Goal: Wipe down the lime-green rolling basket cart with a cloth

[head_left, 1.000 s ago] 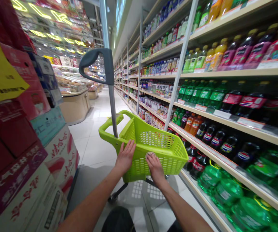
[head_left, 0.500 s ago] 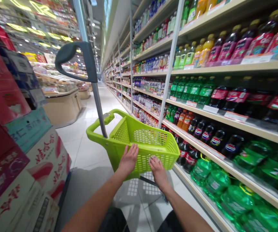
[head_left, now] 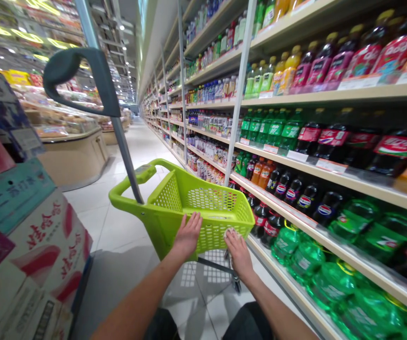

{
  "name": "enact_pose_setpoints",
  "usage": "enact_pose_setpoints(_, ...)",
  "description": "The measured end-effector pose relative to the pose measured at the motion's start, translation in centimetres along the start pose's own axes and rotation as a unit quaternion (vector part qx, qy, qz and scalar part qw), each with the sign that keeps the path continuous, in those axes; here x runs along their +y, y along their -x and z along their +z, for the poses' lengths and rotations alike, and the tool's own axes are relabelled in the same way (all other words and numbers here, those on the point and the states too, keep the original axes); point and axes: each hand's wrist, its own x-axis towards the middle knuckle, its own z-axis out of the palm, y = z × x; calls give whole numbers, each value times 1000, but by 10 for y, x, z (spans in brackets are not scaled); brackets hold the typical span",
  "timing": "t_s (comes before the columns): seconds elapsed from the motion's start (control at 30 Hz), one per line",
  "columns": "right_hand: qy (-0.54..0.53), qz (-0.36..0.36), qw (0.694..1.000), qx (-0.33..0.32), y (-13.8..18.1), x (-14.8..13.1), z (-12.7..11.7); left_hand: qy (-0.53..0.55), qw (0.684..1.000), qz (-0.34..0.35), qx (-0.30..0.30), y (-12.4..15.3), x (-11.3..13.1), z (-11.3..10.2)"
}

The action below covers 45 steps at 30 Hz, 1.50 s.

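Observation:
A lime-green wheeled shopping basket point(head_left: 154, 215) stands in the aisle before me, tilted, with a grey handle point(head_left: 72, 71) on a tall metal pole point(head_left: 127, 160). My left hand point(head_left: 188, 233) lies flat against the basket's near mesh wall, fingers stretched upward. My right hand point(head_left: 239, 250) presses a small pale cloth point(head_left: 229, 232) against the same wall near its right corner, fingers curled over it. The inside of the basket, as far as it shows, holds nothing.
Long shelves point(head_left: 331, 184) of soft-drink bottles run along the right, with green bottles lowest near my right arm. Stacked red and white cartons point(head_left: 29, 245) rise on the left. A rounded counter point(head_left: 72, 156) stands beyond them. The tiled aisle point(head_left: 136, 141) stretches ahead.
The basket and its handle have shifted left in view and the cartons have slid further off to the left. Both hands stay on the near wall; the right hand sits slightly further right.

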Motion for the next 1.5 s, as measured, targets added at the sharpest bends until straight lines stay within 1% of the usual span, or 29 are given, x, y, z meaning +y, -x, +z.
enact_pose_setpoints(0.07, 5, 15, 1000, 27, -10, 4, -8, 5, 1000, -3, 3, -1, 0, 1)
enact_pose_setpoints(0.13, 12, 25, 999, 42, -15, 10, -12, 9, 1000, -13, -1, -2, 2, 2)
enact_pose_setpoints(0.2, 19, 22, 999, 33, -6, 16, -8, 14, 1000, -19, -7, -3, 3, 2)
enact_pose_setpoints(0.33, 29, 23, 999, -2, 22, 25, -1, 17, 1000, -9, -12, -3, 2, 1)
enact_pose_setpoints(0.4, 26, 40, 999, 6, 21, 31, -6, 18, 1000, -6, -11, -2, 2, 2)
enact_pose_setpoints(0.53, 24, 95, 994, 44, 6, 46, -16, 18, 1000, -9, -1, -2, 2, 6)
enact_pose_setpoints(0.6, 23, 130, 990, 53, 13, 51, -13, 20, 1000, -11, 15, -2, -1, 7)
enact_pose_setpoints(0.67, 14, 151, 987, 56, 29, 51, -4, 24, 999, -20, 40, 1, -9, 4)
enact_pose_setpoints(0.73, -2, 151, 987, 60, 40, 45, 3, 27, 996, -36, 74, 9, -23, -3)
enact_pose_setpoints(0.8, -27, 136, 988, 72, 31, 33, 6, 26, 991, -50, 118, 20, -44, -12)
enact_pose_setpoints(0.83, -43, 122, 988, 83, 18, 24, 4, 23, 988, -58, 143, 27, -56, -17)
enact_pose_setpoints(0.9, -81, 80, 988, 105, -22, 0, -5, 13, 976, -94, 198, 41, -83, -28)
enact_pose_setpoints(0.97, -120, 19, 985, 120, -71, -32, -18, 1, 955, -167, 245, 53, -108, -36)
enact_pose_setpoints(1.0, -134, -12, 984, 120, -95, -52, -23, -7, 943, -211, 257, 58, -120, -40)
enact_pose_setpoints(1.03, -143, -46, 981, 126, -117, -73, -28, -14, 934, -250, 256, 61, -131, -43)
enact_pose_setpoints(1.1, -145, -116, 973, 139, -156, -115, -31, -28, 932, -289, 217, 66, -147, -49)
enact_pose_setpoints(1.17, -124, -186, 961, 160, -188, -152, -29, -37, 944, -287, 159, 68, -156, -52)
enact_pose_setpoints(1.23, -90, -271, 946, 149, -215, -177, -27, -41, 952, -278, 123, 71, -160, -55)
enact_pose_setpoints(1.3, -56, -357, 925, 115, -244, -187, -31, -45, 956, -269, 112, 74, -160, -56)
enact_pose_setpoints(1.37, -41, -409, 907, 87, -277, -185, -47, -52, 959, -254, 116, 78, -160, -55)
enact_pose_setpoints(1.43, -56, -404, 908, 94, -314, -179, -71, -58, 959, -245, 127, 80, -159, -53)
enact_pose_setpoints(1.5, -92, -335, 927, 141, -346, -175, -95, -62, 957, -248, 135, 81, -159, -52)
